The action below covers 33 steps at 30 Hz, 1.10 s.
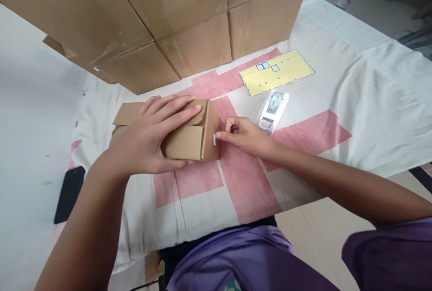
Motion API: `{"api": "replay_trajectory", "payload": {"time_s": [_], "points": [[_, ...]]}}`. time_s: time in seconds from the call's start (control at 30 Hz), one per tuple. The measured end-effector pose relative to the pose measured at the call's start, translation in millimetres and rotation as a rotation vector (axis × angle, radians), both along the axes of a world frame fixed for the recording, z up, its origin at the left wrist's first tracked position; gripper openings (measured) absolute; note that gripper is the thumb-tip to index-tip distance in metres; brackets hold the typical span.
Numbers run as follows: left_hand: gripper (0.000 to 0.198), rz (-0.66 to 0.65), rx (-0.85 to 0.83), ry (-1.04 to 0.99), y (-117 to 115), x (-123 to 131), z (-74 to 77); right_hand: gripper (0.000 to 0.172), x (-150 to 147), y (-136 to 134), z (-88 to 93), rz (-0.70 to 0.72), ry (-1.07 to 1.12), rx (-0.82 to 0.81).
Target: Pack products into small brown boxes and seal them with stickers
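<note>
A small brown cardboard box (192, 140) lies on a white and pink cloth (243, 178). My left hand (153, 135) is wrapped over the top of the box, fingers spread across its folded flaps and thumb under its front edge. My right hand (243, 135) is closed at the box's right end, and one fingertip presses a small white and blue sticker (214, 139) onto that end face.
A yellow sticker sheet (276, 72) with a few stickers lies at the back right. A white packaged item (274, 110) rests just beyond my right hand. Large cardboard cartons (162, 20) stand along the back. A black phone (69, 194) lies at the left.
</note>
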<state>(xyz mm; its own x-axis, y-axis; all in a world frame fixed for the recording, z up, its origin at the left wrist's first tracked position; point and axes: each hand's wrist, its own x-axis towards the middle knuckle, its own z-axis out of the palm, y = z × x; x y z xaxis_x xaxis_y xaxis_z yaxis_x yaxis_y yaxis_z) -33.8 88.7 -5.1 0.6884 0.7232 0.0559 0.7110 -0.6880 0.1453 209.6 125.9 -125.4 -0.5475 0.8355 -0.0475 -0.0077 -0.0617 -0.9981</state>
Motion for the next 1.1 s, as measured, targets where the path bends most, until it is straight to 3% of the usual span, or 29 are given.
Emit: {"api": "replay_trajectory", "payload": {"time_s": [0.1,0.3,0.43,0.5,0.63,0.7,0.87,1.0,1.1], "points": [[0.098,0.007,0.005,0.019,-0.7,1.5,1.1,0.031,1.5,2.8,-5.7,-0.020,0.015,0.106],[0.096,0.017,0.012,0.037,-1.4,1.6,1.4,0.085,1.8,4.8,-8.0,0.119,0.090,0.160],[0.097,0.019,0.008,0.032,-0.8,0.3,0.0,0.098,3.3,6.5,-3.0,0.189,0.026,0.250],[0.098,0.009,0.012,0.017,-0.4,0.0,-0.5,0.095,4.0,8.5,-2.6,0.183,0.004,0.270],[0.102,-0.008,-0.003,0.015,-0.3,1.1,-0.2,0.045,6.2,13.8,-4.2,0.183,0.084,0.209],[0.103,-0.010,-0.012,0.018,-1.0,2.3,0.4,0.033,7.8,14.9,-3.3,0.187,0.100,0.204],[0.101,-0.016,-0.010,0.010,-3.5,4.1,1.3,0.056,10.0,13.0,0.9,0.191,0.005,0.236],[0.103,-0.012,-0.020,0.019,-4.5,3.8,1.0,0.037,10.8,13.7,1.0,0.171,0.022,0.255],[0.105,-0.006,-0.020,0.015,-4.7,3.4,0.1,0.057,12.7,12.6,3.1,0.190,-0.052,0.275]]}}
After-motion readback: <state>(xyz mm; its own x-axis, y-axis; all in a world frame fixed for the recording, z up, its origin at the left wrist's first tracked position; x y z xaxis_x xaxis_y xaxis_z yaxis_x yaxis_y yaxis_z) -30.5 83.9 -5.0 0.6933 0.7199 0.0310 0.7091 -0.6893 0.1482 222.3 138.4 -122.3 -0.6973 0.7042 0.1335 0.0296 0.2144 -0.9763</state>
